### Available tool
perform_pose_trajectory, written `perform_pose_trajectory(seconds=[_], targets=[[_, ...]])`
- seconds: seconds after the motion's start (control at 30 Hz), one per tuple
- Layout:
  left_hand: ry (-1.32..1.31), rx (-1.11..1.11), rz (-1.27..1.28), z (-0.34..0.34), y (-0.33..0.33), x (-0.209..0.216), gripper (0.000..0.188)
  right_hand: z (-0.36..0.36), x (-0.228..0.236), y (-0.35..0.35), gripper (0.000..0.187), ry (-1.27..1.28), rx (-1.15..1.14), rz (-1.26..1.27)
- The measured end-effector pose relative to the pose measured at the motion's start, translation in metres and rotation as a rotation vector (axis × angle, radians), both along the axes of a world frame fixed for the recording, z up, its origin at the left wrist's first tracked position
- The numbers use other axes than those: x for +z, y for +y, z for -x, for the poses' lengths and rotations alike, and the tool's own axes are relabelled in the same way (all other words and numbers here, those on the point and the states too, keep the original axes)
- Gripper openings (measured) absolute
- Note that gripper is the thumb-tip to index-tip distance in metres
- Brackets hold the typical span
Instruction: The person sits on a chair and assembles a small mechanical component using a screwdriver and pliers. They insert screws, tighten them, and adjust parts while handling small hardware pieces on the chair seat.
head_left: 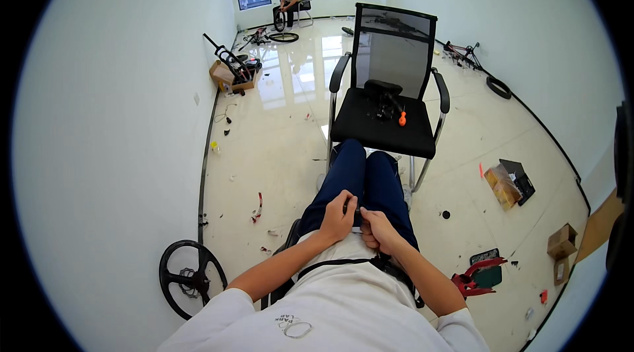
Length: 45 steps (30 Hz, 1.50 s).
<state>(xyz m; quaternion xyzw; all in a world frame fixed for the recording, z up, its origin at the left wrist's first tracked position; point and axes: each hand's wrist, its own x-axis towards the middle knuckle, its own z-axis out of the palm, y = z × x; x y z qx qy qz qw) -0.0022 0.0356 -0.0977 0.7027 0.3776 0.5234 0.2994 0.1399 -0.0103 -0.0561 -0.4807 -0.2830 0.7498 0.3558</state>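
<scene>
Creased white shirt (330,306); left hand (337,221), right hand (381,230): curled fingers pinching small dark piece (358,210)

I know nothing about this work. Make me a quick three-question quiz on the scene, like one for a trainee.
1. True or false: the orange-handled tool is on the seat of the black chair.

2. The black three-spoke wheel lies toward which corner of the view?
A) upper right
B) lower left
C) lower right

3. What is between the left hand and the right hand?

Key:
1. True.
2. B.
3. A small dark object, mostly hidden by the fingers.
</scene>
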Motion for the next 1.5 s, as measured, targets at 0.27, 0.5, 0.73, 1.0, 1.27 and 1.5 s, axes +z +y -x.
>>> perform_pose_trajectory(seconds=[0.27, 0.5, 0.73, 1.0, 1.27, 1.5], targets=[[-0.077, 0.097, 0.331, -0.007, 0.009, -0.017, 0.032, 0.0, -0.009, 0.022, 0.031, -0.242, 0.043, -0.165], [-0.556, -0.072, 0.877, -0.006, 0.025, -0.026, 0.032, 0.004, -0.008, 0.027, 0.04, -0.11, 0.075, -0.248], [-0.67, -0.333, 1.146, -0.008, 0.012, 0.001, 0.03, -0.016, -0.008, 0.025, 0.043, 0.223, 0.106, 0.011], [-0.333, 0.075, 0.276, -0.009, 0.009, -0.007, 0.031, -0.004, -0.014, 0.018, 0.043, 0.301, 0.115, 0.021], [-0.112, 0.114, -0.103, -0.002, 0.009, 0.007, 0.022, -0.001, -0.005, 0.016, 0.036, 0.234, 0.123, -0.04], [0.105, 0.009, -0.372, 0.011, 0.006, 0.005, 0.011, -0.007, -0.018, 0.014, 0.035, 0.154, 0.196, 0.029]])
